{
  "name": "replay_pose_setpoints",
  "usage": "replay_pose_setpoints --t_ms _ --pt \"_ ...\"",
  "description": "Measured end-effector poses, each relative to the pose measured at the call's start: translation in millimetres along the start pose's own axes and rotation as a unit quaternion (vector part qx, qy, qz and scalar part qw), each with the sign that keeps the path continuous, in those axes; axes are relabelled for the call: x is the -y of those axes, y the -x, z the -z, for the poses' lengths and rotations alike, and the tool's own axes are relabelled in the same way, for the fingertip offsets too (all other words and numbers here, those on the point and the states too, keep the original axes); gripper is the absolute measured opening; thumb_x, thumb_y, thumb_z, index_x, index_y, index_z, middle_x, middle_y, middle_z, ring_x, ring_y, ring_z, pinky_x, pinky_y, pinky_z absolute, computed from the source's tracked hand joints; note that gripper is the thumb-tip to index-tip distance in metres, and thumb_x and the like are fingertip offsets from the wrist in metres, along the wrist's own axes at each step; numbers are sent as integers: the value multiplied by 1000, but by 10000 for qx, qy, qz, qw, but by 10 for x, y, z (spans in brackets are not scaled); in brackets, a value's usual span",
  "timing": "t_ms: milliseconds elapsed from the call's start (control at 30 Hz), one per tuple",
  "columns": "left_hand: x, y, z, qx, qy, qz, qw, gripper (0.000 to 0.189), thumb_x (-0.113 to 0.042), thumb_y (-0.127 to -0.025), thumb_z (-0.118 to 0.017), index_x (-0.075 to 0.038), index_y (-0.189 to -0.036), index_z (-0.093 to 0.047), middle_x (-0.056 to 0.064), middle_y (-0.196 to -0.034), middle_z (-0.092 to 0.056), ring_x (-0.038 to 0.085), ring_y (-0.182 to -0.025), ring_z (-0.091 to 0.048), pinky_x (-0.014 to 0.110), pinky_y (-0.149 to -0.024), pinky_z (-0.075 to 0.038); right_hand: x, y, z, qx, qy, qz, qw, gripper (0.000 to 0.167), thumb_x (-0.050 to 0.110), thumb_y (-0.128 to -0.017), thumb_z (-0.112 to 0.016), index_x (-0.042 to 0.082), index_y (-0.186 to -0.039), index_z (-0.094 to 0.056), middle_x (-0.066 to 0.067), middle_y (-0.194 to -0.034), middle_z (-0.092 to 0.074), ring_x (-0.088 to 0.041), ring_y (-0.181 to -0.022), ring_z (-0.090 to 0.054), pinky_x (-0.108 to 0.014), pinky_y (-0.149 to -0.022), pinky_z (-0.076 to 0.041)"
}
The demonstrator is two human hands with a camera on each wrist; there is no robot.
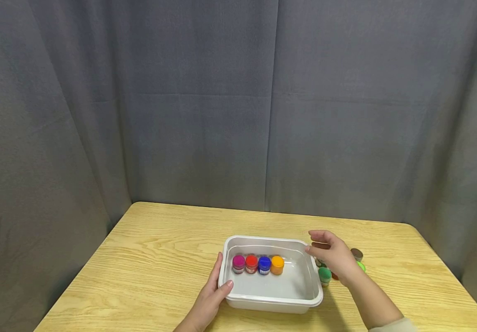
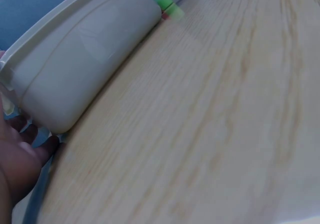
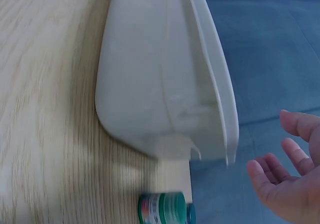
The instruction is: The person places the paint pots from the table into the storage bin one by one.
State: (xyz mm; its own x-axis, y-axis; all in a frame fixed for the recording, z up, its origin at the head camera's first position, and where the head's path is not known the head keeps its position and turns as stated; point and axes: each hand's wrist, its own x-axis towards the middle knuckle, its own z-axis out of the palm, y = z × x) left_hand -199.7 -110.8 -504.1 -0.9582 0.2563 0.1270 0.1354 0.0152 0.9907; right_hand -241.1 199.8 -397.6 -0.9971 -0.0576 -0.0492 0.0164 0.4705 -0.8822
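A white plastic tub (image 1: 269, 302) stands on the table. Inside it is a row of small paint jars: a magenta-lidded jar (image 1: 238, 263), a red-lidded jar (image 1: 251, 263), a blue-lidded jar (image 1: 264, 264) and an orange-lidded jar (image 1: 277, 264). My left hand (image 1: 208, 299) grips the tub's left end, thumb over the rim and fingers along the outer wall. Near the right rim hovers my right hand (image 1: 334, 256), fingers loosely bent around nothing; the right wrist view shows it apart from the tub. Beneath it stands a green-lidded jar (image 1: 324, 275), just outside the tub.
More jars are clustered right of the tub, partly hidden by the right hand, including a brown-lidded jar (image 1: 356, 254) and a light-green-lidded jar (image 1: 361, 266). Grey curtains (image 1: 205, 115) hang behind and beside the wooden table (image 1: 155, 258).
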Motion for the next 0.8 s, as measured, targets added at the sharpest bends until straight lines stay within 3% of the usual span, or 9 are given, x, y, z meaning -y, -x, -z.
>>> replay_pose_setpoints --t_ms 167,400,500,600,700,800 --pt "-1 5 1 -6 18 24 10000 74 -22 -102 -49 -16 -159 -2 16 -165 4 42 -150 -1 56 -120 -8 -89 24 142 -105 66 -44 9999 57 25 -94 -65 0 -141 -43 -26 -143 -46 -41 -129 -50 -50 -97 -53" --pt "4 4 -5 10 85 -1 10000 75 -21 -102 -49 -16 -159 -2 16 -165 5 42 -150 -1 55 -120 -9 -277 27 313 -232 117 -83 9996 60 27 -97 -62 -2 -143 -39 -28 -145 -41 -45 -134 -43 -55 -107 -46" --pt "1 1 -7 -3 77 10 10000 75 -21 -102 -49 -16 -159 -2 16 -165 5 42 -150 0 55 -120 -9 -372 35 387 -343 111 -172 9992 61 29 -97 -61 -2 -144 -37 -28 -144 -42 -41 -129 -48 -53 -106 -47" --pt "-6 -1 -7 -20 52 28 10000 74 -22 -102 -49 -17 -159 -3 15 -165 5 42 -150 1 55 -120 -8 -456 50 459 -395 2 -303 9988 64 31 -97 -60 -2 -146 -35 -27 -147 -39 -39 -132 -44 -54 -109 -43" --pt "-7 -1 -6 -41 38 25 10000 74 -21 -102 -49 -18 -159 -3 15 -165 4 41 -151 0 55 -121 -7 -542 59 524 -469 68 -395 9981 66 34 -98 -60 -2 -147 -33 -27 -150 -35 -40 -136 -38 -42 -108 -46" --pt "-3 3 -7 -63 18 27 10000 74 -22 -101 -49 -19 -159 -4 15 -165 4 41 -151 0 55 -121 -7 -630 63 578 -605 246 -389 9971 65 33 -98 -58 -3 -146 -34 -28 -147 -39 -41 -135 -41 -22 -95 -49"
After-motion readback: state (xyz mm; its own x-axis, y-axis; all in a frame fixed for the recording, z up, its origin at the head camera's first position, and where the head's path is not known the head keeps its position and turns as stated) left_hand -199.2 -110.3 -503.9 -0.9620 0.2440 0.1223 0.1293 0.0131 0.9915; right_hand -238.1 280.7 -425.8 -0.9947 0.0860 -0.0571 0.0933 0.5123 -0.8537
